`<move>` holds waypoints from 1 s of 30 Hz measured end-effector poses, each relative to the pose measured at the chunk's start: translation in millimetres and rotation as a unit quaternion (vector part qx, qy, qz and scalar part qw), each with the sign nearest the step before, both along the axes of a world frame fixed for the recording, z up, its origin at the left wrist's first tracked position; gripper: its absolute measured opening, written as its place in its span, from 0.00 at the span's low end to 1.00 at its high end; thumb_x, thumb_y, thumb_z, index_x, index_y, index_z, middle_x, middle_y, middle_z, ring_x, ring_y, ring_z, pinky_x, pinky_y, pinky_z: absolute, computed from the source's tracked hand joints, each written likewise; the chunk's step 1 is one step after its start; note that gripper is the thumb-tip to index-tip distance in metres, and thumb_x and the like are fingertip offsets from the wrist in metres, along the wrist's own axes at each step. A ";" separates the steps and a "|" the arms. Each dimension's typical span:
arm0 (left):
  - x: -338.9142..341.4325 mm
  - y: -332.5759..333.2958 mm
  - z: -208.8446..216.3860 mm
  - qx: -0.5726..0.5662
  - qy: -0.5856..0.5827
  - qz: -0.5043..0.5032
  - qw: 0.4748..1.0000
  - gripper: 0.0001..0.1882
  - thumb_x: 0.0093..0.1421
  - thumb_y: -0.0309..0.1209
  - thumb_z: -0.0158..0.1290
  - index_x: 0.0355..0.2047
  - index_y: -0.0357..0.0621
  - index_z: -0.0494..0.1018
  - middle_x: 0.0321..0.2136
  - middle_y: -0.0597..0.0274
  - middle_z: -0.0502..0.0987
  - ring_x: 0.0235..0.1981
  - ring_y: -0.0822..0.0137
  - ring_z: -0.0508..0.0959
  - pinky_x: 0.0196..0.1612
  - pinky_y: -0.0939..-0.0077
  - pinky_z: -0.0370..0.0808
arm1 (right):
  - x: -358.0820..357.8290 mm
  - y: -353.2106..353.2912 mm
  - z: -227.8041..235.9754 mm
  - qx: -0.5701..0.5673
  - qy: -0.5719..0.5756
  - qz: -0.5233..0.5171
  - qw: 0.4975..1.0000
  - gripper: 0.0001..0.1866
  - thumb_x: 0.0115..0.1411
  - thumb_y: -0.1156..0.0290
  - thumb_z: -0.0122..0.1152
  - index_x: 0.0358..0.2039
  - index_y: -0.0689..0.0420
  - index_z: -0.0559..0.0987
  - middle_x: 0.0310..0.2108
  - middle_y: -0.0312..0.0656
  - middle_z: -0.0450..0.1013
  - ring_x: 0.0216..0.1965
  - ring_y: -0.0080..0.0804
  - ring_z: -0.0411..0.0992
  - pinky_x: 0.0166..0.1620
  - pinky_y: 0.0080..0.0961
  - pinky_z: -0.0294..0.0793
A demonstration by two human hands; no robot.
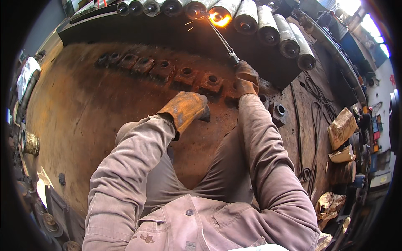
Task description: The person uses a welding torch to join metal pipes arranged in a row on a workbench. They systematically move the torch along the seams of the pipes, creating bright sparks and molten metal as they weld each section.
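Observation:
My right hand (246,78), in a brown leather glove, is wrapped round the handle end of a gas torch (220,38). The torch's thin metal tubes slant up and left to a row of grey steel rollers. Bright orange fire glows on the end face of one roller (228,9), and sparks fly off to its left. My left hand (188,109), in a worn orange-brown glove, is curled above the rusty surface in front of my knees. A dark shape shows at its fingers; whether it is glove or a held thing, I cannot make out.
A curved row of rusty square blocks with round holes (184,76) lies beyond my hands. Another holed block (278,112) sits right of my right forearm. Black hoses (315,104) trail over the floor at right, near torn brown paper bags (342,129). A dark plate (138,33) stands below the rollers.

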State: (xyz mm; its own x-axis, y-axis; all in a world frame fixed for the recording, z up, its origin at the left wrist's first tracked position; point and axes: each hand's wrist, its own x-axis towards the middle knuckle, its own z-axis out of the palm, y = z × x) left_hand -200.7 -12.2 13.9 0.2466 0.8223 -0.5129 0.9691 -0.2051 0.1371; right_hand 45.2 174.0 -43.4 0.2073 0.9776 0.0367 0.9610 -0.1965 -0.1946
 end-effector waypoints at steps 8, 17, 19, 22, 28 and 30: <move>8.0 3.8 2.9 -0.020 -0.020 -0.001 1.000 0.35 0.73 0.59 0.76 0.72 0.53 0.97 0.69 0.46 0.97 0.71 0.41 0.96 0.72 0.44 0.93 | 12.5 19.4 -11.4 -0.006 0.027 -0.022 0.999 0.27 0.94 0.47 0.62 0.78 0.48 0.92 0.78 0.55 0.91 0.80 0.65 0.89 0.81 0.64 0.89; -3.3 10.5 -11.1 0.001 -0.011 -0.005 1.000 0.36 0.73 0.59 0.78 0.74 0.55 0.96 0.69 0.48 0.98 0.72 0.42 0.96 0.72 0.46 0.93 | -1.9 -17.3 2.4 0.053 0.062 -0.015 0.997 0.19 0.94 0.55 0.64 0.74 0.47 0.92 0.74 0.53 0.92 0.76 0.62 0.90 0.73 0.62 0.94; -6.3 7.9 -12.5 0.010 -0.026 -0.006 1.000 0.35 0.73 0.59 0.78 0.73 0.54 0.96 0.68 0.48 0.98 0.71 0.41 0.96 0.72 0.45 0.93 | -4.7 -26.7 0.6 0.065 0.095 -0.011 0.993 0.18 0.94 0.56 0.64 0.73 0.47 0.92 0.72 0.52 0.91 0.73 0.60 0.89 0.71 0.61 0.93; -4.3 -0.9 11.9 -0.001 -0.035 -0.019 0.999 0.35 0.75 0.59 0.77 0.74 0.54 0.96 0.70 0.46 0.97 0.72 0.40 0.96 0.74 0.42 0.92 | -0.6 -34.0 -3.0 0.037 0.254 -0.011 0.966 0.17 0.94 0.57 0.65 0.71 0.47 0.91 0.68 0.50 0.90 0.68 0.57 0.88 0.68 0.59 0.92; 2.5 -1.7 4.0 -0.003 -0.033 -0.004 0.999 0.34 0.74 0.58 0.78 0.69 0.49 0.96 0.69 0.45 0.97 0.72 0.37 0.94 0.74 0.39 0.91 | 6.4 -27.8 -12.1 -0.034 0.636 -0.023 0.770 0.13 0.94 0.60 0.65 0.69 0.48 0.90 0.62 0.47 0.87 0.60 0.52 0.85 0.61 0.55 0.89; -6.8 0.3 -2.3 0.014 -0.017 -0.011 1.000 0.34 0.76 0.57 0.76 0.73 0.51 0.95 0.71 0.46 0.96 0.74 0.40 0.94 0.76 0.39 0.91 | -1.9 -27.5 -13.2 -0.047 0.678 -0.018 0.734 0.12 0.94 0.61 0.65 0.68 0.48 0.89 0.59 0.45 0.86 0.57 0.50 0.84 0.59 0.54 0.88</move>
